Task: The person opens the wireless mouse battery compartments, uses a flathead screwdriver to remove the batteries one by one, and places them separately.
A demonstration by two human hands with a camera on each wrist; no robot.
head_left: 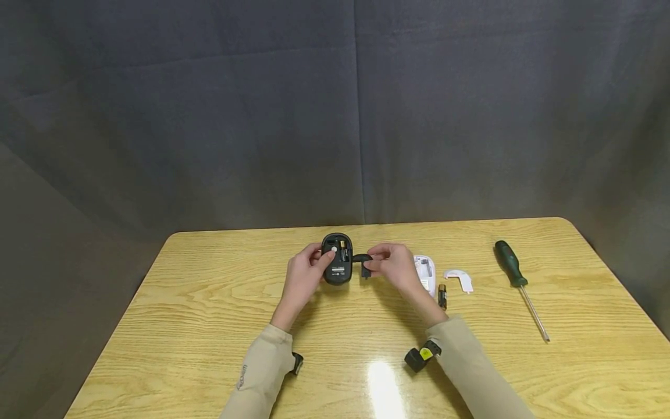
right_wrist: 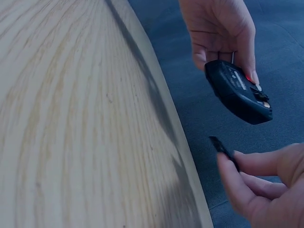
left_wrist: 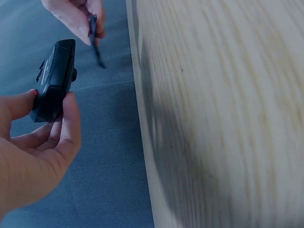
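Watching remotely via the head & wrist cams. L hand (head_left: 303,273): fingers curled round the black mouse (head_left: 339,271), thumb across its underside, fingers behind, firm-looking hold. Mouse is off the table (head_left: 209,302), belly toward the head cam, bay uncovered; one batt. in bay (head_left: 343,250) shows just right of the L thumb. Thumb hides part of the bay, so can't tell if anything else sits in it.

R hand (head_left: 395,265): fingertips nearly closed, pinching the black cover (head_left: 361,258) at its edge, curved arm pointing at the mouse, leg pointing back toward the person. Wrist cams show a gap btwn cover & mouse.

Just right of R hand: white mouse (head_left: 426,279), underside up, partly hidden by the hand & forearm; then loose batt. (head_left: 442,297) & white cover (head_left: 463,279). Screwdriver (head_left: 510,265) well right, nothing touching it.

Technique, my judgement: brace mouse w/ L fingers, tilt slightly belly-up so the batt. doesn't drop out. Slide L thumb off the bay rim. R pinch light & near the edge; thin plastic may flex. Cover orientation looks roughly matched to the bay; line up any tab before pressing, then push evenly, no prying.
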